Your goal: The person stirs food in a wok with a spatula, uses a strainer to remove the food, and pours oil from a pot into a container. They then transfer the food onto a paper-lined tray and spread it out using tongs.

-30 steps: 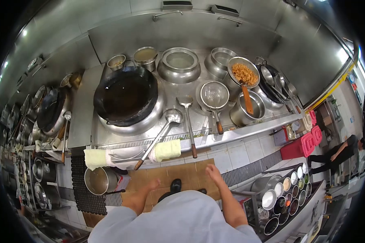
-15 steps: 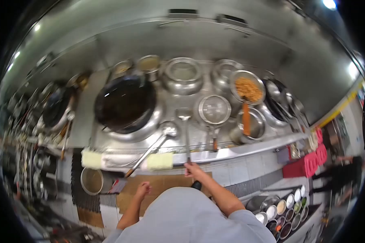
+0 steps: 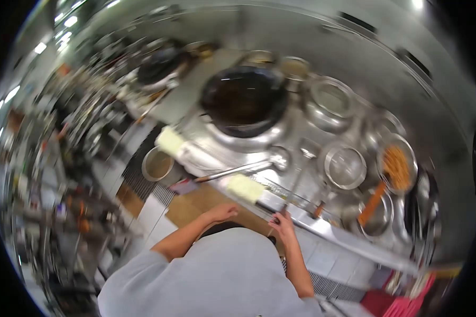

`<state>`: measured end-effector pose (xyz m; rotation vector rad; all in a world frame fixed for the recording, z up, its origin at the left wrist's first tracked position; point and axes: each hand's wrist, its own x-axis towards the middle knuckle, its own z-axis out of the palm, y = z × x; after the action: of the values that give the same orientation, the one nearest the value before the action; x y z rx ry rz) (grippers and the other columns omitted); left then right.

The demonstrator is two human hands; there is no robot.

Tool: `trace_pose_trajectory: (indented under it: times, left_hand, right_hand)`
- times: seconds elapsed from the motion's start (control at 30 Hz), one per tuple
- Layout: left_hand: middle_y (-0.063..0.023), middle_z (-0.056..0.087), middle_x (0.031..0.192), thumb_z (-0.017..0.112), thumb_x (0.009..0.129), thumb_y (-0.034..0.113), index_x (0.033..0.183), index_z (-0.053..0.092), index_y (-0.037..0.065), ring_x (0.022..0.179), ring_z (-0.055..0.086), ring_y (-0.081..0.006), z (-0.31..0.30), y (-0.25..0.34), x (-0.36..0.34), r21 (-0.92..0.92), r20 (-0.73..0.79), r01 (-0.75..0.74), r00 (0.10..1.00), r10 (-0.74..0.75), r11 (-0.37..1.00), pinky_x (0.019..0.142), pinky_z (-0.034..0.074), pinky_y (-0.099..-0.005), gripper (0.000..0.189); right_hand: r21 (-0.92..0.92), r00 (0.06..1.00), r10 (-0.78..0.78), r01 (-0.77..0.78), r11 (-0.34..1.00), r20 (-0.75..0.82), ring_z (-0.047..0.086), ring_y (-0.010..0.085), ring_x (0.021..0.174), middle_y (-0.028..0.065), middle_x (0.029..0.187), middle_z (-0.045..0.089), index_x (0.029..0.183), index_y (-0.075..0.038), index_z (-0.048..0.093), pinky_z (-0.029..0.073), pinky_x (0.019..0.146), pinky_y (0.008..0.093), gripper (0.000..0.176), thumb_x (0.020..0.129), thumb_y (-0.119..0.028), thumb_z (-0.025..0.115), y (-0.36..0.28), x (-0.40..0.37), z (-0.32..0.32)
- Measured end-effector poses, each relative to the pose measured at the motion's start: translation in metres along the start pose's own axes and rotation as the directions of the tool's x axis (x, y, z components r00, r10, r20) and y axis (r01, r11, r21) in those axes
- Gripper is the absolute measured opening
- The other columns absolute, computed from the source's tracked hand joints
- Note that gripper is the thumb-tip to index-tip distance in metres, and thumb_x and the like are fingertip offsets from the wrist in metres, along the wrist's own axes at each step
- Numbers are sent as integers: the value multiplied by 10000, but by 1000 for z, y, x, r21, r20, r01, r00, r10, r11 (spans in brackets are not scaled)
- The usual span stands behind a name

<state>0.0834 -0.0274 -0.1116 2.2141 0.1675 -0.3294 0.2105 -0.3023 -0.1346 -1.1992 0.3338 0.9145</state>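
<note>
My right hand (image 3: 283,224) is at the front edge of the steel range, its fingers closed around the handle end of a wok spatula (image 3: 296,177), whose flat head rests on the range top. My left hand (image 3: 223,212) is in front of my body, fingers loosely curled in, with nothing visible in it. Nearest to it lies a ladle (image 3: 248,168) across the range edge, its bowl on the steel and its handle pointing left. Behind the ladle sits a black wok (image 3: 243,100) with dark liquid. A round strainer (image 3: 345,165) lies right of the spatula.
Folded pale cloths (image 3: 246,187) lie along the range's front edge. To the right, orange-brown food fills a strainer (image 3: 399,166) by a steel pot (image 3: 378,214). A lidded pot (image 3: 330,103) stands at the back. A bucket (image 3: 157,165) stands low at left.
The view has turned left, so the range now slants down to the right. My left hand has come inward across my front. My right hand stays at the spatula's handle end.
</note>
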Motion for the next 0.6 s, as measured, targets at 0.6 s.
trace_pose_trajectory:
  times: [0.6]
  left_hand:
    - [-222, 636, 868, 528, 805, 187, 1009, 621, 23, 837, 608, -361, 38, -258, -135, -493, -248, 511, 693, -677, 704, 750, 472, -413, 277]
  right_hand:
    - [-945, 908, -406, 215, 248, 100, 578, 149, 583, 51, 620, 583, 795, -70, 598, 490, 516, 279, 397, 942, -383, 403, 130, -31, -150]
